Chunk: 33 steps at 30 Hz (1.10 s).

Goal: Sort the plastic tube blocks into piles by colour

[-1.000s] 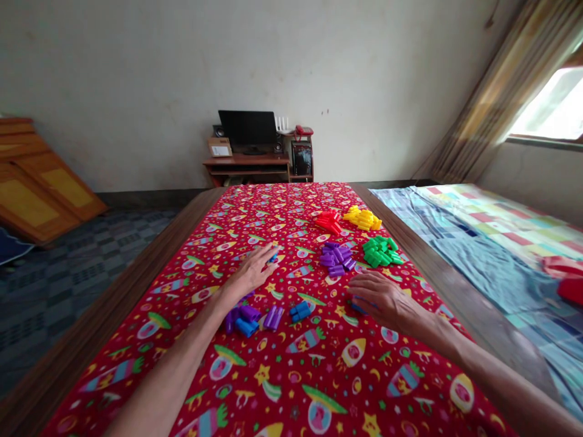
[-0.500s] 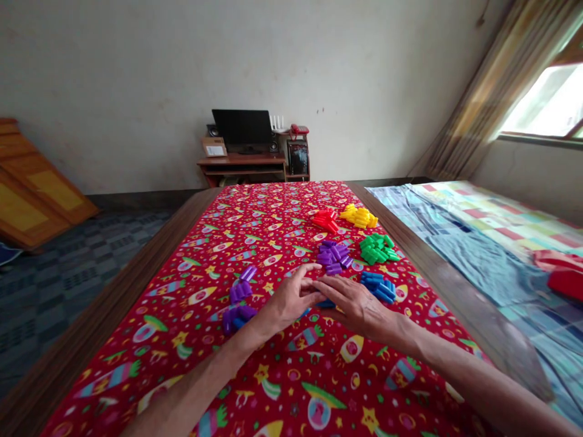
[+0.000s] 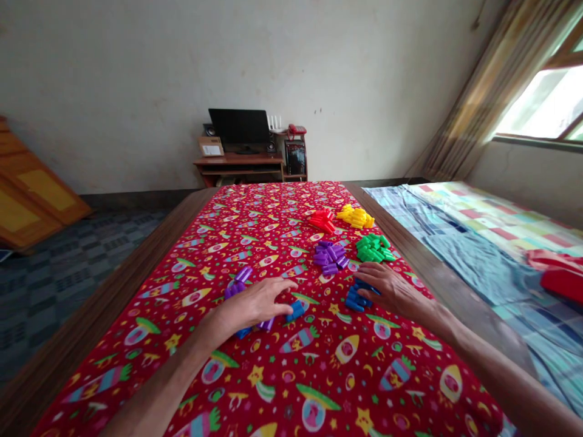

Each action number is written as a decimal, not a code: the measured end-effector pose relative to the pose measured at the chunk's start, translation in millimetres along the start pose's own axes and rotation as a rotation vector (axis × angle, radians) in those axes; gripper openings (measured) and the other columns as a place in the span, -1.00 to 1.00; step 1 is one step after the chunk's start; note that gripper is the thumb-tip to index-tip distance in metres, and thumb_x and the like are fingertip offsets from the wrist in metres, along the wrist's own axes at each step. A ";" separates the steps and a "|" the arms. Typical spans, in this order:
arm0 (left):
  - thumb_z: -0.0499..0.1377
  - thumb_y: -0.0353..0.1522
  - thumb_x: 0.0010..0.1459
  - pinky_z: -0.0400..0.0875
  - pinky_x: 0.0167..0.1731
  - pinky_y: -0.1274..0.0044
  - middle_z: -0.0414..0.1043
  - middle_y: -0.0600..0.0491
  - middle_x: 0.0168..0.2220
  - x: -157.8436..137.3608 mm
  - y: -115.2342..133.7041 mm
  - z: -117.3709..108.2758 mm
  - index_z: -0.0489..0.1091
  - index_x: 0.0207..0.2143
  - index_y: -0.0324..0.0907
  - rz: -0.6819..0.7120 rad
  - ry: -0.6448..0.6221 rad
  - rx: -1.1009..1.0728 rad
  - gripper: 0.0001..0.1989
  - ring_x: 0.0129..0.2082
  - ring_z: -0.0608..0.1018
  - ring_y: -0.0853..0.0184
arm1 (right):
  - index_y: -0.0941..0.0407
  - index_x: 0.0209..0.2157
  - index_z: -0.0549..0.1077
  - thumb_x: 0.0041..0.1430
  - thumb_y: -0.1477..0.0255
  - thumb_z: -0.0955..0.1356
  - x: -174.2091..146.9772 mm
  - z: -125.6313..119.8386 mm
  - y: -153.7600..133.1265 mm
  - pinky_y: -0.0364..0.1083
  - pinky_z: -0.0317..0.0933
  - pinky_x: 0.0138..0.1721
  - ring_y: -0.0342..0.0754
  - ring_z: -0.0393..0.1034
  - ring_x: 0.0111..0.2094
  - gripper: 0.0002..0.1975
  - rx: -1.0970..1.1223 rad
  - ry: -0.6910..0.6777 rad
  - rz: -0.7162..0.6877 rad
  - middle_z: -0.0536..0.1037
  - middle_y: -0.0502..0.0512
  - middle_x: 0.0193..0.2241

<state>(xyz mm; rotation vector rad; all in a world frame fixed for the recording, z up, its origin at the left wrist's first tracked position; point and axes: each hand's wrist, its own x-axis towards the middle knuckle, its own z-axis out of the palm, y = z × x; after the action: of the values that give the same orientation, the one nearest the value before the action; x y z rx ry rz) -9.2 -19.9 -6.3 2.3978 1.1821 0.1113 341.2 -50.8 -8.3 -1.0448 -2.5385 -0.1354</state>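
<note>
While the left hand [image 3: 262, 300] reaches with fingers spread and grip released just left of the centre of the frame, its thumb is right beside a small group of blue plastic tubes [image 3: 296, 310]. Purple tubes [image 3: 234, 287] lie behind this hand, partly hidden by it. Right of centre, the right hand [image 3: 387, 286] lies over a blue pile [image 3: 356, 298]; its fingertips are partly hidden, so whether its grip holds a tube cannot be told. Farther up the frame, separate piles sit near one another: purple [image 3: 330, 258], green [image 3: 374, 249], red [image 3: 322, 221] and yellow [image 3: 355, 216]. All rest on a red, rocket-patterned cloth [image 3: 314, 376] covering a brown desk [image 3: 127, 273].
</note>
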 end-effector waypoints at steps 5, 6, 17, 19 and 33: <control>0.20 -0.43 0.06 0.30 0.04 0.40 0.39 -0.03 0.01 -1.0 19.1 11.5 0.37 0.00 -0.11 0.019 -0.066 0.076 -0.60 0.03 0.44 0.17 | 0.14 -0.04 0.46 0.34 0.44 0.20 15.8 -0.2 -17.6 0.02 0.39 -0.13 0.03 0.49 -0.13 -0.73 0.044 0.196 0.004 0.58 0.27 -0.17; 0.19 -0.45 0.06 0.32 -0.01 0.42 0.41 -0.02 -0.05 1.2 21.7 13.2 0.39 -0.05 -0.12 0.026 -0.051 0.061 -0.65 -0.02 0.47 0.19 | 0.14 -0.04 0.45 0.34 0.45 0.20 20.4 0.4 -24.4 -0.02 0.39 -0.17 0.00 0.51 -0.19 -0.73 0.065 0.201 -0.008 0.59 0.25 -0.22; 0.24 -0.32 -0.02 0.42 -0.32 0.52 0.52 0.06 -0.34 22.8 20.8 21.0 0.31 -0.22 -0.17 -0.008 0.051 -0.746 -0.71 -0.31 0.57 0.28 | 0.16 0.01 0.37 0.35 0.53 0.17 67.9 35.9 -82.9 -0.12 0.33 -0.24 -0.09 0.44 -0.24 -0.72 0.150 -0.007 -0.185 0.51 0.22 -0.19; 0.25 -0.29 -0.02 0.43 -0.32 0.51 0.53 0.05 -0.34 20.9 22.2 14.6 0.29 -0.24 -0.17 -0.020 0.064 -0.771 -0.70 -0.32 0.57 0.29 | 0.19 -0.12 0.42 0.35 0.51 0.18 65.4 30.4 -76.8 -0.10 0.32 -0.28 -0.08 0.43 -0.32 -0.78 0.139 0.000 -0.153 0.52 0.17 -0.33; 0.18 -0.34 0.01 0.36 -0.26 0.52 0.53 0.06 -0.27 -16.2 3.5 -34.4 0.41 -0.25 -0.10 -0.162 -0.101 0.087 -0.80 -0.26 0.55 0.25 | 0.05 -0.17 0.51 0.26 0.20 0.29 -47.3 -24.0 -1.3 -0.11 0.35 -0.35 -0.05 0.44 -0.37 -0.73 0.096 -0.005 0.200 0.52 0.15 -0.34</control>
<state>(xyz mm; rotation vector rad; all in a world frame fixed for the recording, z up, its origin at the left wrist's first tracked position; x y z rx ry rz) -26.1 -21.5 27.9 2.3393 1.3529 -0.1139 378.4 -88.4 -4.7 -1.2523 -2.4017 0.0432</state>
